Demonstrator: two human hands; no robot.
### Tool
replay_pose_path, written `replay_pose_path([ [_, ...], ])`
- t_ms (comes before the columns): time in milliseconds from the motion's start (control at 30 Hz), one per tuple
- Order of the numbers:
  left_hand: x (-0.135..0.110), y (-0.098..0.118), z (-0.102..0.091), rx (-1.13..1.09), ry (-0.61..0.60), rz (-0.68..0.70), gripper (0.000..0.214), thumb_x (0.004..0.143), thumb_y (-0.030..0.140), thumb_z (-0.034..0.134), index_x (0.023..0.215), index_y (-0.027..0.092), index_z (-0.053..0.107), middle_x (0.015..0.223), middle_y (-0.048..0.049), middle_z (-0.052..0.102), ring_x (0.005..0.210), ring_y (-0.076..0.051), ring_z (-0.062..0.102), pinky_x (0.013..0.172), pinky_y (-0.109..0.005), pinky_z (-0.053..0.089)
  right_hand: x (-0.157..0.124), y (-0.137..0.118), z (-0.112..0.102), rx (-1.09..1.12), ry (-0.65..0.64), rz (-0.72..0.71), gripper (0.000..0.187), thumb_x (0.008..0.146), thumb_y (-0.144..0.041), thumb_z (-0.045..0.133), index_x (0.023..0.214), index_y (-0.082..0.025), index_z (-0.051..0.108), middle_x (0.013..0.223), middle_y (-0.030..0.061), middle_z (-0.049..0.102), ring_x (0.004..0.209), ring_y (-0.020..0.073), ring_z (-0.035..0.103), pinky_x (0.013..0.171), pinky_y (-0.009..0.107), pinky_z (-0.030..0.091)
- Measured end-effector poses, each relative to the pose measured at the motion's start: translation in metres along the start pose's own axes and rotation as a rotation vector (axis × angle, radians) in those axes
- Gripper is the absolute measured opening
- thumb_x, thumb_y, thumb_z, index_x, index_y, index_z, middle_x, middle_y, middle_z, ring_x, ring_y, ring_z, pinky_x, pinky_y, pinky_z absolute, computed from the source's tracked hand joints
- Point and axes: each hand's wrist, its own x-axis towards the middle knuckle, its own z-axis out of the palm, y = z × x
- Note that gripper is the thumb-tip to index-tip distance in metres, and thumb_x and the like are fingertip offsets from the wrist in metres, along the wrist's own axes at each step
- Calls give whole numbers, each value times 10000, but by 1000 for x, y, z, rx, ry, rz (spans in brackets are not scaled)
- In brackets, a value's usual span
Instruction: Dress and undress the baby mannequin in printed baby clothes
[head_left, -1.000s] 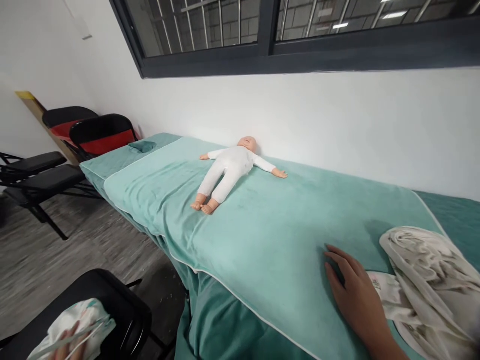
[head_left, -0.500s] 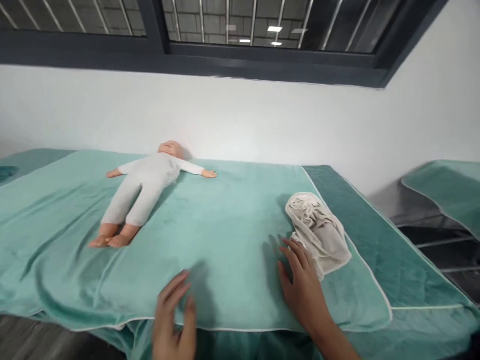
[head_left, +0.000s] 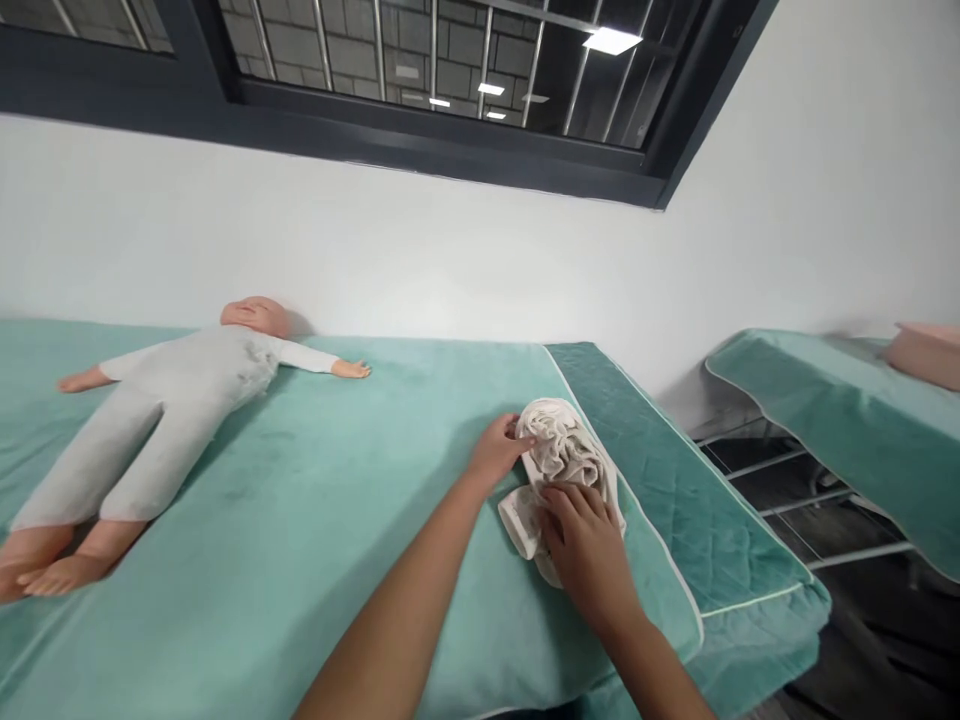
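A bunched-up off-white cloth garment (head_left: 559,445) lies on the green sheet (head_left: 360,520) near its right border. My left hand (head_left: 499,452) grips the garment's far left edge, its thumb laid over the gathered folds and the other fingers partly hidden. At the near end my right hand (head_left: 585,535) has its fingers curled into the fabric, with the fingertips out of sight. A loose flap of the garment sticks out to the left below my left hand. To the left, a baby doll (head_left: 187,375) in a white suit lies on its back, arms spread.
A darker green quilted mattress (head_left: 667,480) shows beyond the sheet's right border. Further right stands another bed with a green cover (head_left: 817,430) and a pink object (head_left: 926,355) on it. A barred window (head_left: 450,70) is set in the white wall behind.
My left hand has reached forward and right from the near edge to the garment and holds it. My right hand has closed on its near part. The view has swung right.
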Motion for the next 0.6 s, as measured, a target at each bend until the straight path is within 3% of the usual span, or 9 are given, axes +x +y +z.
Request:
replay_pose_path([
  [100, -4, 4, -11, -220, -39, -30, 460, 592, 304, 880, 980, 148, 688, 896, -56, 714, 801, -174, 627, 757, -290, 462, 13, 0, -4, 143, 94, 21, 210, 983, -251, 463, 1126, -242, 617, 1148, 82, 683, 1076, 269, 612, 910, 442, 484],
  [200, -12, 10, -17, -409, -59, -65, 430, 565, 286, 901, 910, 146, 687, 857, -31, 692, 755, -141, 610, 737, -266, 449, 40, 4, -8, 168, 251, 87, 356, 924, -270, 529, 1276, -222, 551, 1296, 122, 606, 1218, 301, 536, 1013, 474, 442],
  [333, -19, 15, -15, -518, -111, -93, 432, 571, 324, 922, 857, 154, 647, 775, 7, 647, 681, -105, 574, 683, -239, 432, 67, 2, -7, 122, 58, 169, 434, 772, -168, 563, 1205, -196, 572, 1271, 122, 614, 1148, 319, 571, 970, 470, 434],
  [433, -21, 16, -17, -555, -19, -70, 446, 581, 373, 917, 830, 168, 610, 717, 36, 619, 625, -90, 546, 635, -228, 422, 70, -1, -7, 222, -18, 203, 298, 752, -155, 533, 1036, -206, 608, 1124, 82, 658, 991, 270, 615, 869, 404, 451],
  [600, -23, 20, -42, -633, 217, 27, 480, 590, 410, 898, 844, 195, 552, 744, 32, 663, 679, -124, 615, 676, -249, 481, 71, 13, -35, 800, 245, 370, 178, 820, -325, 567, 961, -222, 601, 835, 30, 663, 757, 215, 607, 670, 329, 472],
])
